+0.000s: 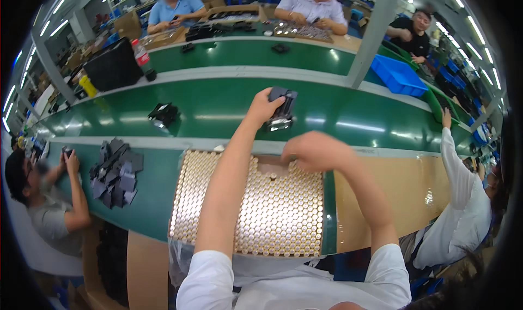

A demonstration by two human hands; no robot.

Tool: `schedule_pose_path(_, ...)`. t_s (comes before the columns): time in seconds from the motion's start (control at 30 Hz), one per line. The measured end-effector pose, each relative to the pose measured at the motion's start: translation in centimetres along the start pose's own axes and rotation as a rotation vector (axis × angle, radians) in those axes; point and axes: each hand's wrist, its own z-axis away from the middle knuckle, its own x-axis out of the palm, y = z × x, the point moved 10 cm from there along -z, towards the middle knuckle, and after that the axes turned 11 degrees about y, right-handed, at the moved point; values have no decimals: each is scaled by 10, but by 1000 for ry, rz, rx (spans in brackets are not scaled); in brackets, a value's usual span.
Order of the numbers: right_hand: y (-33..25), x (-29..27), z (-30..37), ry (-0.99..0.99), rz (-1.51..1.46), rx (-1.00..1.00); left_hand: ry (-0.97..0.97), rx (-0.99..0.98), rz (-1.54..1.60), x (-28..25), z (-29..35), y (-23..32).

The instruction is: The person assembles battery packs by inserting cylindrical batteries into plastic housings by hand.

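Observation:
My left hand (265, 109) is closed around a dark plastic casing (283, 104) with an open compartment, held over the green conveyor belt. My left forearm crosses above a wide block of upright, silvery-gold cylindrical cells (278, 217) packed in tight rows. At the far edge of this block, a gap shows a brownish bare patch (271, 170). My right hand (313, 151) hovers at that far edge, near the gap. Its fingers curve downward but are smeared by motion, so whether they hold a cell is unclear.
Dark flat plastic parts (115, 173) lie heaped on the left of the bench. A black part (163, 115) sits on the belt (218, 105). Cardboard (389, 201) lies to the right. A blue bin (399, 75) stands by a grey post (373, 43). Other people work around the line.

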Motion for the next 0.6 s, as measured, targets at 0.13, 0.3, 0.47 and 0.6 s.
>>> schedule_pose_path(0.13, -17, 44, -5, -191, 78, -131, 105, -2, -49, -27, -3, -12)
schedule_pose_path(0.3, -4, 71, 5, -391, 296, -190, 92, -66, -15, -21, 6, -3)
schedule_pose_path(0.47, -3, 65, 7, -395, 264, -207, 80, -94, 22, -19, 6, -1)
schedule_pose_path(0.6, 1, 62, 8, -450, 214, -158, 81, -97, 7, -19, 5, -3)
